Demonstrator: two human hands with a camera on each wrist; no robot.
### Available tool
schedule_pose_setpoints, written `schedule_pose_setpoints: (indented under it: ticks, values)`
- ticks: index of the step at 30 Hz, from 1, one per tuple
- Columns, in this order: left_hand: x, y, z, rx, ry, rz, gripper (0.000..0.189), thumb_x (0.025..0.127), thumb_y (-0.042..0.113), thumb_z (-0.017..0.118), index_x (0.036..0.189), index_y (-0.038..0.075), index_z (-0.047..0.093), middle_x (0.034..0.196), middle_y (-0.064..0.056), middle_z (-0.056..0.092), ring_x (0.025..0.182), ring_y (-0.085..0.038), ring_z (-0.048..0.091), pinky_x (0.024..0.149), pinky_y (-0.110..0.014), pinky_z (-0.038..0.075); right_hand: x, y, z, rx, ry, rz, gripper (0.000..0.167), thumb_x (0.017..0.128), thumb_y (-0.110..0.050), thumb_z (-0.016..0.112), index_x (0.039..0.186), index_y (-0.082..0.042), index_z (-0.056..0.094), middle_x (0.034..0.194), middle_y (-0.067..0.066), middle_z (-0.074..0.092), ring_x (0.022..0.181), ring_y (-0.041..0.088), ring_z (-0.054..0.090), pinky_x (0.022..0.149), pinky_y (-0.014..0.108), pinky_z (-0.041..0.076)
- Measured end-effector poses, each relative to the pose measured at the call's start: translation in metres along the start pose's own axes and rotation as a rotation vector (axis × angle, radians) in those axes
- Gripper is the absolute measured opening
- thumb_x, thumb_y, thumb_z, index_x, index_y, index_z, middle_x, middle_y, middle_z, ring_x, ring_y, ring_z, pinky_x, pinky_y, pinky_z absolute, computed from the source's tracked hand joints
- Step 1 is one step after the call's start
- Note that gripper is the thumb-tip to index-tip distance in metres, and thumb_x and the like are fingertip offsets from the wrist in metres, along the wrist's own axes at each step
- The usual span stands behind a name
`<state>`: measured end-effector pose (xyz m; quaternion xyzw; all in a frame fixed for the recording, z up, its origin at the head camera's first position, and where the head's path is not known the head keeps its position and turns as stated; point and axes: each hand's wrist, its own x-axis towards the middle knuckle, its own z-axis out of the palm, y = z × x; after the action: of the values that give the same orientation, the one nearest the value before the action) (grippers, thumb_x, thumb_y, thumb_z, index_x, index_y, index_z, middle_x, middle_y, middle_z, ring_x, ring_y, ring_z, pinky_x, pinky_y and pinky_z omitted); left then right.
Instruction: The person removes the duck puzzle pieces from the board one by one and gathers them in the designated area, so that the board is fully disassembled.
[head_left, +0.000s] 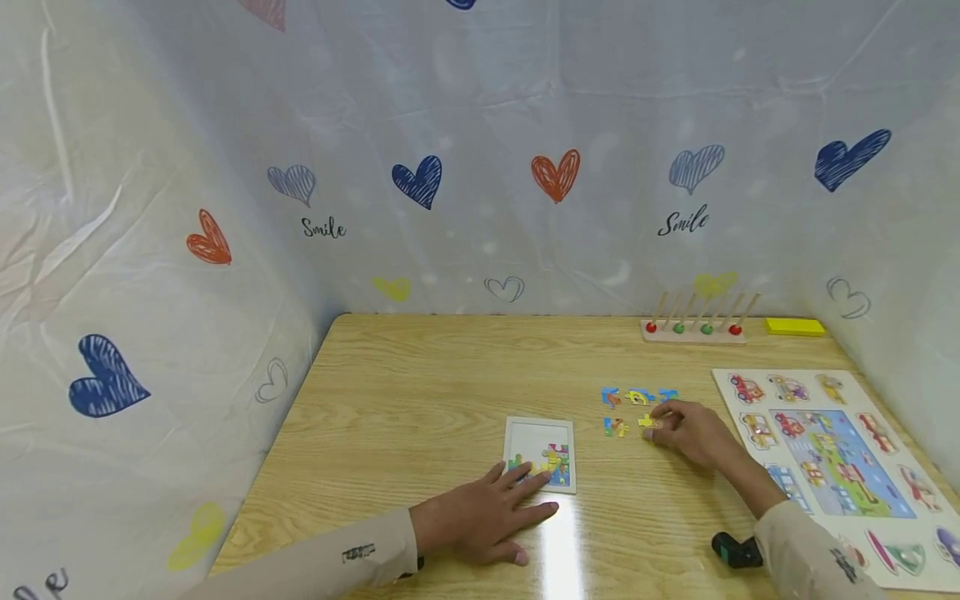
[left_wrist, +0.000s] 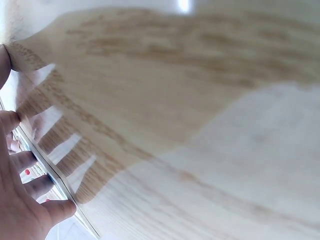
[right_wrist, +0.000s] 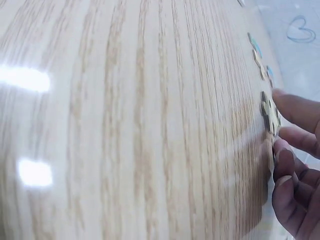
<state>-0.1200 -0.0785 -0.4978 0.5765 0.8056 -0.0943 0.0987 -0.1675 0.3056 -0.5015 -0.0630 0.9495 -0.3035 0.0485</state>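
A yellow jigsaw piece, thin and flat with knobbed edges, is seen right of centre in the frame, just above the table. It is pinched at its right side by the fingertips and thumb of the right hand, whose fingers are curled and only slightly parted. Four loose pieces, printed in blue, yellow and brown, are laid out just above and to its left. Nearer the lower centre, a square tray with a pale raised rim is partly filled with bright fitted pieces along its lower part. Its lower left is touched by fingertips of the left hand, which is held palm down with fingers spread. The table is topped with glossy, streaked wood grain. At the lower right, a large pale board is covered with vehicle pictures; at the upper right, a peg stand is threaded with red and green beads.
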Motion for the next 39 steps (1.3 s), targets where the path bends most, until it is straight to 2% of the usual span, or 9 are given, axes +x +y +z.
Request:
schedule_pose_setpoints:
  ticks: [4,10,39]
  values:
    - [-0.0008,0.0011,-0.0003,-0.010,-0.001,-0.004,0.069,0.104,0.062,0.021,0.163,0.026,0.014,0.170,-0.012,0.009,0.155,-0.036,0.017,0.117,-0.054,0.033,-0.0007,0.0019,-0.0007,0.004,-0.025,-0.033,0.037,0.087,-0.029,0.080,0.110,-0.002,0.070,0.085,0.000,0.064,0.073,0.011,0.053,0.065,0.029,0.044]
    - [-0.0018,0.0008,-0.0004,0.000,-0.002,-0.005,0.070,0.104,0.062,0.021,0.163,0.025,0.015,0.170,-0.012,0.009,0.155,-0.036,0.017,0.116,-0.053,0.034,-0.0001,0.0022,0.0014,0.003,-0.008,-0.045,0.033,0.087,-0.026,0.079,0.108,-0.002,0.071,0.082,-0.001,0.064,0.071,0.010,0.053,0.065,0.029,0.044]
    - [0.0001,0.0002,-0.0015,0.001,0.000,0.003,0.070,0.104,0.062,0.022,0.163,0.024,0.017,0.169,-0.013,0.011,0.154,-0.037,0.018,0.116,-0.054,0.035,0.0030,-0.0012,0.0012,-0.032,-0.018,-0.037,0.031,0.087,-0.028,0.079,0.107,-0.006,0.071,0.083,-0.002,0.065,0.073,0.012,0.054,0.068,0.032,0.045]
